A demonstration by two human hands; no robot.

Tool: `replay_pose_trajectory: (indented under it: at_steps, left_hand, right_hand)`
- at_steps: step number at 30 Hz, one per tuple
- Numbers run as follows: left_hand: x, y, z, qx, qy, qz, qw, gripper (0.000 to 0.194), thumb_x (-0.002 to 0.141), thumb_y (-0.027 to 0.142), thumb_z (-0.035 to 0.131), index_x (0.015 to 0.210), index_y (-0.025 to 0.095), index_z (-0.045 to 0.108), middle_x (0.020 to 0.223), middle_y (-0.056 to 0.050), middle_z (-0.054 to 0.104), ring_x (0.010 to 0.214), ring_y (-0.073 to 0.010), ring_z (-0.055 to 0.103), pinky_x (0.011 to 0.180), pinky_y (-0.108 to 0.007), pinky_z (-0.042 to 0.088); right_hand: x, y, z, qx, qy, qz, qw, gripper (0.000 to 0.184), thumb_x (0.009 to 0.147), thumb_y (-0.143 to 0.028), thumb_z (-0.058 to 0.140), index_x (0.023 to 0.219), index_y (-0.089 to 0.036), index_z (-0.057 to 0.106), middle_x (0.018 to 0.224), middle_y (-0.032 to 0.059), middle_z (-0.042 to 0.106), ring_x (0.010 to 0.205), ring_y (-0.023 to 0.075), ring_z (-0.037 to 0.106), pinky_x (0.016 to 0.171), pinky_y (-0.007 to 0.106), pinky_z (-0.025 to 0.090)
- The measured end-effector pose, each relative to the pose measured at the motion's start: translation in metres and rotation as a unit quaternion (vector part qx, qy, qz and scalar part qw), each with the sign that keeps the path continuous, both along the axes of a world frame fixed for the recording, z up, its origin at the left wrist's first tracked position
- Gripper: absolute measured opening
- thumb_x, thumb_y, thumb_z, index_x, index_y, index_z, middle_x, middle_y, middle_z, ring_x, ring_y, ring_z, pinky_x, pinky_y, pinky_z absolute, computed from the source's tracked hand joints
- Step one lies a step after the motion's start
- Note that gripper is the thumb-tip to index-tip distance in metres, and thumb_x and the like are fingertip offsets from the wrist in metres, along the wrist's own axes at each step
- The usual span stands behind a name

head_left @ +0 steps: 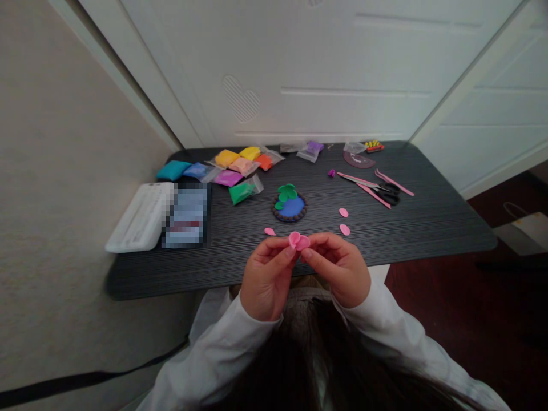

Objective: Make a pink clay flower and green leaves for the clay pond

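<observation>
Between my two hands, over the table's near edge, is a small pink clay flower (295, 240) made of curled petals. My left hand (269, 277) pinches its left side with thumb and forefinger. On the other side, my right hand (340, 268) pinches the rightmost petal. Loose pink clay petals lie flat beyond the hands: one petal (269, 231) to the left, an upper petal (343, 212) and a lower petal (345, 229) to the right. Just past the flower sits a blue clay pond (293, 206) with a brown beaded rim and green clay leaves (286, 192).
Bags of coloured clay, among them a green one (242, 193) and a purple one (315, 147), lie at the back and left. Black-handled scissors (387, 191) rest among pink strips (400, 184) at right. A white case (141, 217) and a blurred-out screen (187, 217) occupy the left end.
</observation>
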State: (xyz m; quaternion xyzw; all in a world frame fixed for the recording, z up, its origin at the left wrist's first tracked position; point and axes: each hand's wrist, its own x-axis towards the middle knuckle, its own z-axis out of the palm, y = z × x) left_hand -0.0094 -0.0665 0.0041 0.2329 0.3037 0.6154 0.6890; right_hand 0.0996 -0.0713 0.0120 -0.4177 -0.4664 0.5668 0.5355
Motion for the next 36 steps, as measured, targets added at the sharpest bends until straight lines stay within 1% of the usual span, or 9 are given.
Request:
replay_pose_trajectory:
  at_steps: [3,11,15,19,22,24,28,36]
  left_hand:
    - [0.001,0.0003,-0.001,0.004,0.0,-0.001,1.0,0.012,0.066,0.008,0.058,0.069,0.018,0.063,0.073,0.001,0.066,0.073,-0.0082,0.059,0.074,-0.021,0.045]
    - [0.0013,-0.0013,-0.0023,-0.003,0.011,0.018,1.0,0.012,0.064,0.008,0.06,0.069,0.019,0.063,0.072,0.001,0.065,0.072,-0.0088,0.059,0.075,-0.023,0.045]
    - [0.0007,-0.0018,-0.0032,0.009,0.009,0.015,1.0,0.011,0.065,0.01,0.06,0.07,0.018,0.063,0.074,0.0,0.065,0.074,-0.0093,0.058,0.076,-0.023,0.044]
    - [0.0011,-0.0021,-0.0039,0.006,0.009,0.019,1.0,0.01,0.064,0.01,0.061,0.069,0.018,0.063,0.074,0.0,0.065,0.075,-0.0097,0.058,0.076,-0.023,0.044]
    - [0.0017,-0.002,-0.0038,0.016,0.008,0.017,1.0,0.011,0.064,0.009,0.061,0.07,0.018,0.062,0.074,0.001,0.065,0.075,-0.0093,0.058,0.076,-0.023,0.044]
    - [0.0019,-0.002,-0.0036,0.026,0.012,0.021,0.999,0.015,0.063,0.008,0.061,0.073,0.02,0.062,0.076,0.001,0.065,0.076,-0.0088,0.058,0.076,-0.022,0.045]
    - [0.0015,-0.0026,-0.0038,0.045,0.045,0.032,0.997,0.022,0.063,0.006,0.06,0.079,0.021,0.063,0.08,0.001,0.066,0.078,-0.0089,0.059,0.076,-0.021,0.045]
    - [0.0004,-0.006,-0.0032,0.076,0.12,0.06,0.988,0.02,0.061,0.008,0.063,0.076,0.021,0.063,0.077,0.0,0.066,0.074,-0.0113,0.06,0.073,-0.024,0.047]
  right_hand:
    - [0.0003,-0.0005,-0.0018,0.01,-0.02,0.0,1.0,0.013,0.069,-0.024,0.059,0.082,-0.019,0.059,0.078,0.0008,0.062,0.071,0.0113,0.055,0.068,0.028,0.045]
    - [0.0027,0.0002,-0.0047,0.019,-0.026,0.008,0.999,0.014,0.069,-0.024,0.059,0.083,-0.02,0.06,0.08,0.0009,0.062,0.075,0.0127,0.056,0.072,0.03,0.045]
    - [0.0025,0.0,-0.0036,0.018,-0.021,0.004,1.0,0.013,0.069,-0.023,0.059,0.082,-0.021,0.061,0.081,0.0003,0.063,0.076,0.0124,0.057,0.072,0.029,0.045]
    - [0.0022,0.0,-0.0025,0.022,-0.014,-0.001,1.0,0.012,0.07,-0.022,0.059,0.082,-0.022,0.061,0.081,-0.0003,0.063,0.076,0.0117,0.057,0.072,0.027,0.044]
    - [0.0023,0.0005,-0.003,0.027,-0.026,-0.008,0.999,0.012,0.07,-0.023,0.059,0.082,-0.021,0.061,0.08,0.0001,0.063,0.075,0.012,0.056,0.071,0.027,0.044]
    - [0.0025,0.0004,-0.0036,0.03,-0.044,-0.015,0.998,0.012,0.07,-0.024,0.059,0.081,-0.021,0.06,0.078,0.0002,0.062,0.072,0.0122,0.055,0.069,0.027,0.044]
    - [0.0025,-0.0012,-0.0039,0.059,-0.082,-0.033,0.994,0.01,0.071,-0.026,0.058,0.08,-0.021,0.059,0.076,-0.0001,0.06,0.072,0.0126,0.054,0.068,0.027,0.043]
    - [0.0011,-0.0054,-0.0017,0.129,-0.153,-0.052,0.978,0.011,0.073,-0.023,0.054,0.083,-0.022,0.058,0.079,0.0013,0.059,0.075,0.0143,0.053,0.069,0.029,0.042]
